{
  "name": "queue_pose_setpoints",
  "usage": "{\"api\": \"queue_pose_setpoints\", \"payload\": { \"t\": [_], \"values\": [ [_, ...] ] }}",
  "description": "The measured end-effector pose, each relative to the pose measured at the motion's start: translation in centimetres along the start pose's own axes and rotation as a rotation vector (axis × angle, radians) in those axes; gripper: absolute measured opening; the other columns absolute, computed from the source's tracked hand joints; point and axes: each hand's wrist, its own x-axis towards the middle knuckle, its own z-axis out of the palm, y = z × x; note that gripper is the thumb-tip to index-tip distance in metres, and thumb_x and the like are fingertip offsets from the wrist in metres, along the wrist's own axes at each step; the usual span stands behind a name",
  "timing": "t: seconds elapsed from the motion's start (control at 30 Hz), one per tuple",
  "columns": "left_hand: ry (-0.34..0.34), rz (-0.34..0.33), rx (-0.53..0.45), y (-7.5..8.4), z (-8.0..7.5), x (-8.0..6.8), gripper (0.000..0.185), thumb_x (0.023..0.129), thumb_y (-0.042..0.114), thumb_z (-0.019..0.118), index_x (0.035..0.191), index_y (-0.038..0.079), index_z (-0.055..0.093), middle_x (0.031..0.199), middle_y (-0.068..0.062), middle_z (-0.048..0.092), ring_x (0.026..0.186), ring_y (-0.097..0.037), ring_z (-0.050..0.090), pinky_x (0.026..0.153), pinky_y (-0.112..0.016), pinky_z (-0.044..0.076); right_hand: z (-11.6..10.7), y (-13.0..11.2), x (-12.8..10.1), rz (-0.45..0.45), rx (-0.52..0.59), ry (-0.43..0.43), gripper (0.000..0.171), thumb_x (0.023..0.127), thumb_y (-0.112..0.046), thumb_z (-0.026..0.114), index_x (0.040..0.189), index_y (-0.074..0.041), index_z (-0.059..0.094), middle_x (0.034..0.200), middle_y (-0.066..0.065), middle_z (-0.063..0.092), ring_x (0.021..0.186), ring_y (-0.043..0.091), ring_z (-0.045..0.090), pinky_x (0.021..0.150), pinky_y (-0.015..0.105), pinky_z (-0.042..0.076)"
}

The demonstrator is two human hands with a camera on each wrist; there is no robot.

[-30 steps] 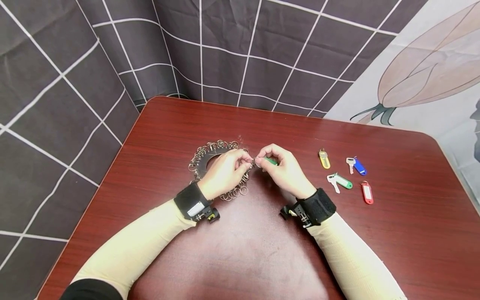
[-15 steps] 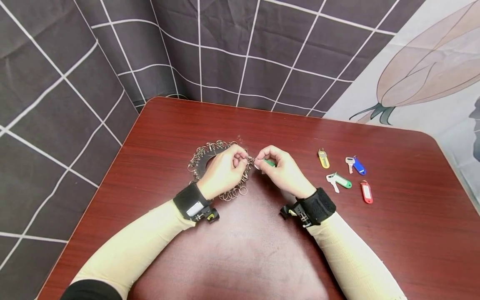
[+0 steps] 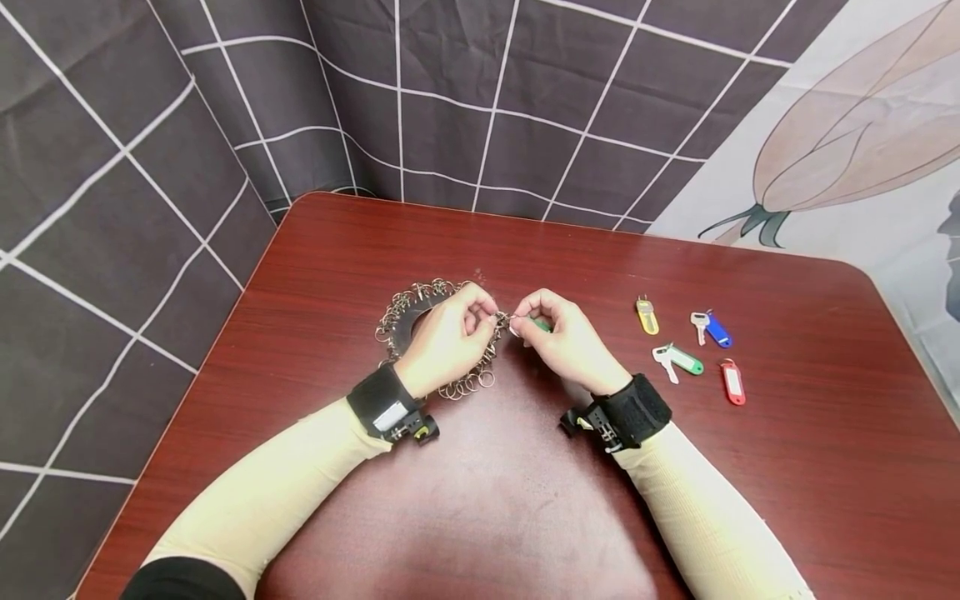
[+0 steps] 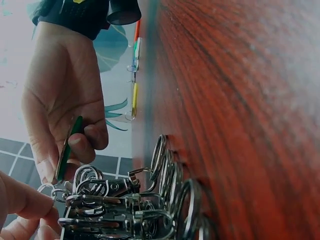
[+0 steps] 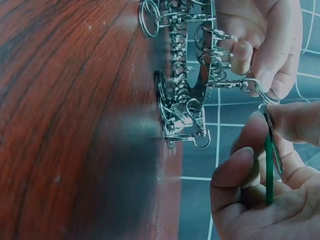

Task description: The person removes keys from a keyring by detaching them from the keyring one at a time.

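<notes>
In the head view, my left hand (image 3: 442, 346) reaches over a dark ring-shaped key holder (image 3: 402, 329), its rim hung with several metal clasps and split rings. My left thumb and forefinger pinch one split ring (image 5: 271, 95), which hangs from a clasp (image 5: 231, 85) on the holder. Facing it, my right hand (image 3: 566, 346) pinches a key tag with a green edge (image 5: 270, 172) and a metal key (image 5: 277, 152) at their ring end, right at that split ring. In the left wrist view, the green tag (image 4: 70, 147) lies along the right palm. Fingertips hide part of the joined rings.
To the right on the red-brown table (image 3: 480, 508) lie a yellow tag (image 3: 647, 317), a blue tag (image 3: 718, 330) with a key, another green tag (image 3: 686, 361) with a key, and a red tag (image 3: 733, 384). A dark gridded curtain (image 3: 450, 100) hangs behind the table.
My left fingertips have shifted slightly left, so more metal shows between the hands. The right hand stays nearly in place, still pinching the green tag and key.
</notes>
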Motion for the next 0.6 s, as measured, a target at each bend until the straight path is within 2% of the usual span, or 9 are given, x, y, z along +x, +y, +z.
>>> {"api": "queue_pose_setpoints", "payload": {
  "t": [0.23, 0.4, 0.5, 0.6],
  "values": [
    [-0.069, 0.018, 0.013, 0.0, 0.2, 0.0, 0.012, 0.088, 0.007, 0.063, 0.098, 0.013, 0.062, 0.077, 0.004, 0.058, 0.066, -0.010, 0.052, 0.059, -0.026, 0.044, 0.1, -0.3, -0.1, 0.033, 0.040, 0.056, 0.008, 0.091, -0.006, 0.063, 0.098, -0.003, 0.061, 0.086, 0.022, 0.063, 0.072, 0.038, 0.059, 0.057, 0.023, 0.043],
    [-0.101, 0.018, 0.059, -0.1, 0.3, 0.1, 0.010, 0.089, 0.011, 0.065, 0.099, 0.011, 0.065, 0.084, 0.004, 0.060, 0.070, -0.009, 0.052, 0.063, -0.025, 0.046, 0.0, -2.6, -0.6, 0.033, 0.077, 0.084, 0.009, 0.091, 0.000, 0.061, 0.098, 0.004, 0.060, 0.088, 0.026, 0.062, 0.075, 0.045, 0.058, 0.061, 0.022, 0.046],
    [-0.098, 0.013, 0.082, -0.1, 0.3, 0.1, 0.006, 0.090, 0.014, 0.066, 0.095, 0.013, 0.065, 0.082, 0.003, 0.058, 0.070, -0.009, 0.052, 0.063, -0.026, 0.045, 0.0, -3.9, -0.9, 0.019, 0.087, 0.086, 0.009, 0.090, 0.003, 0.059, 0.098, 0.007, 0.059, 0.087, 0.023, 0.062, 0.071, 0.038, 0.059, 0.062, 0.023, 0.047],
    [-0.097, 0.010, 0.082, -0.2, 0.3, 0.0, 0.005, 0.090, 0.014, 0.066, 0.094, 0.014, 0.064, 0.081, 0.004, 0.058, 0.070, -0.009, 0.053, 0.063, -0.025, 0.046, 0.0, -3.7, -0.8, 0.016, 0.081, 0.085, 0.008, 0.090, 0.003, 0.059, 0.097, 0.006, 0.059, 0.083, 0.016, 0.063, 0.067, 0.027, 0.059, 0.060, 0.023, 0.047]
  ]
}}
